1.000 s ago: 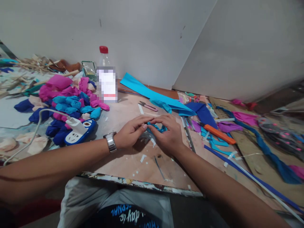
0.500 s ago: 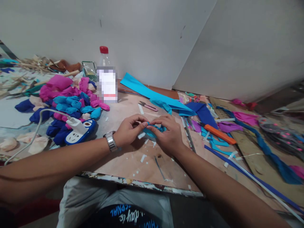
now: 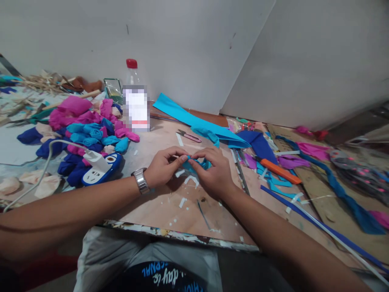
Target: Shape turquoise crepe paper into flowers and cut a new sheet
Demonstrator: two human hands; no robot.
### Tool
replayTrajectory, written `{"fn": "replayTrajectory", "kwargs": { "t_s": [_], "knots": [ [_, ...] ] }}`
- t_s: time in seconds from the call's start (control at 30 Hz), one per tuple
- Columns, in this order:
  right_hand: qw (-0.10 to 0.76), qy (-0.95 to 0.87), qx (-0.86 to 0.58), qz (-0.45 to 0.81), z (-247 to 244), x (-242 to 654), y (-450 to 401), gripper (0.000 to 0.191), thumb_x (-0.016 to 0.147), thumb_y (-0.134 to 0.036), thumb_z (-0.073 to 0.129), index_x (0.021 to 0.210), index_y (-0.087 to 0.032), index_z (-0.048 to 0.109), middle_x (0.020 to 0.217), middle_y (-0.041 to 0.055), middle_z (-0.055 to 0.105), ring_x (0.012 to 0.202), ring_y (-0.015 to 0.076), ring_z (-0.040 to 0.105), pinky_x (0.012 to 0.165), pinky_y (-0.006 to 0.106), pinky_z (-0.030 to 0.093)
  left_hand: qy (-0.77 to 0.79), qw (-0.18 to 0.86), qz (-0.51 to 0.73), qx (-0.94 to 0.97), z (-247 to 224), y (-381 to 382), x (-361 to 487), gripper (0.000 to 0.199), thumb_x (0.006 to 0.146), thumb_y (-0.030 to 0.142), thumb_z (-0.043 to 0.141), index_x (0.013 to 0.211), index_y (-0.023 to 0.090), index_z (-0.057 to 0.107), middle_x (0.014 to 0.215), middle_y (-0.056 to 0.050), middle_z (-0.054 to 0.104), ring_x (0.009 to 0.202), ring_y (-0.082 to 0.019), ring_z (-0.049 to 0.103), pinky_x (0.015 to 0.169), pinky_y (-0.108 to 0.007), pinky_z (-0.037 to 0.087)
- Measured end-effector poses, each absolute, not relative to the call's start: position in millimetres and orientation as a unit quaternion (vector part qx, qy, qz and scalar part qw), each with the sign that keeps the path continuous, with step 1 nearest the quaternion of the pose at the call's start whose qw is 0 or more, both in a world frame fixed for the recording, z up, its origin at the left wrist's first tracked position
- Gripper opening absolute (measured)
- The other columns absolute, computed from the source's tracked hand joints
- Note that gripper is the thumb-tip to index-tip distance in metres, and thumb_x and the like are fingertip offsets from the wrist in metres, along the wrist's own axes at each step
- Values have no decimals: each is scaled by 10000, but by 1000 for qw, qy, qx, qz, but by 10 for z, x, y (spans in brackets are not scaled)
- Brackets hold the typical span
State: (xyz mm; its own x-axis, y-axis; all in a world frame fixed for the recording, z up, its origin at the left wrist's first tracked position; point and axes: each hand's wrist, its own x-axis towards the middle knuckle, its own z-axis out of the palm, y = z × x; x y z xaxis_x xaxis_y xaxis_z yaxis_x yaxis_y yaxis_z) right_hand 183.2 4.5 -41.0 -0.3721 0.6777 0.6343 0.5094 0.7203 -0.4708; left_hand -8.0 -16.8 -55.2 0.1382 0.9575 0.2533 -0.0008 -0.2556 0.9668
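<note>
Between both hands, just above the table [image 3: 152, 211], is a strip of blue crepe paper [image 3: 204, 164], partly rolled or folded at its left end. My left hand [image 3: 165, 165], with a metal watch at the wrist, pinches that end between thumb and index finger. My right hand [image 3: 214, 170] grips the strip close beside it, its thumb and fingers closed on the paper. The fingers hide part of the strip. Beyond the hands lie pink-handled thread snips [image 3: 189, 136] and a wide bright blue crepe paper strip [image 3: 194, 121].
Left are a pile of rolled paper flowers [image 3: 91, 132], a blue-and-white power strip [image 3: 105, 168] with a charger, and a phone [image 3: 136, 107] before a red-capped bottle [image 3: 131, 64]. Right lie an orange utility knife [image 3: 281, 171], paper scraps and a long white stick [image 3: 337, 239].
The blue strip between my fingers has shifted slightly, and less of it hangs below them. Both hands stay in nearly the same place.
</note>
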Motion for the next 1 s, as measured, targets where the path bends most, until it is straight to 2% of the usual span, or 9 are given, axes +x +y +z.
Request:
{"fn": "replayTrajectory", "kwargs": {
  "t_s": [0.13,0.27,0.47,0.67,0.73,0.87,1.0],
  "knots": [
    [433,-819,-360,107,-408,1835,51,93,881,-313,749,863,-244,689,864,17,747,894,230,666,850,410,483,388,461,516,608,-584,-167,-79,322,873,449,713,1005,156,724,1019,-95,741,831,-167,691,758,-316,573],
    [429,-817,-367,118,-409,1829,52,82,885,-319,744,869,-253,697,880,18,754,918,239,661,861,420,489,392,474,516,596,-598,-170,-73,294,867,422,727,998,161,700,1007,-81,729,821,-155,681,764,-308,563],
    [432,-822,-357,104,-381,1823,37,77,871,-296,759,911,-261,703,911,15,762,948,246,653,893,435,481,407,474,510,591,-594,-160,-79,320,899,463,672,1030,172,688,949,-59,728,715,-128,637,626,-254,513],
    [430,-823,-358,97,-373,1836,35,44,883,-287,739,901,-259,709,902,16,764,928,246,650,880,441,480,412,480,513,580,-632,-139,-83,342,909,464,654,1062,162,698,925,-63,739,682,-121,628,591,-237,493],
    [429,-823,-360,93,-378,1834,39,35,883,-277,735,878,-255,708,878,14,763,914,244,644,870,438,481,410,472,514,587,-618,-143,-81,338,907,454,659,1057,156,716,955,-78,752,728,-139,657,641,-261,526],
    [432,-822,-361,88,-389,1826,45,49,882,-280,733,868,-247,700,858,18,753,904,239,642,856,426,487,409,434,514,616,-569,-157,-88,301,918,422,655,1032,164,760,1027,-97,768,922,-197,702,841,-338,571],
    [434,-821,-362,85,-394,1825,52,49,875,-279,735,865,-250,697,863,21,752,908,244,646,856,430,488,399,416,505,642,-549,-163,-97,293,938,411,635,1069,191,778,1096,-107,764,1004,-215,704,919,-376,564]
  ]
}}
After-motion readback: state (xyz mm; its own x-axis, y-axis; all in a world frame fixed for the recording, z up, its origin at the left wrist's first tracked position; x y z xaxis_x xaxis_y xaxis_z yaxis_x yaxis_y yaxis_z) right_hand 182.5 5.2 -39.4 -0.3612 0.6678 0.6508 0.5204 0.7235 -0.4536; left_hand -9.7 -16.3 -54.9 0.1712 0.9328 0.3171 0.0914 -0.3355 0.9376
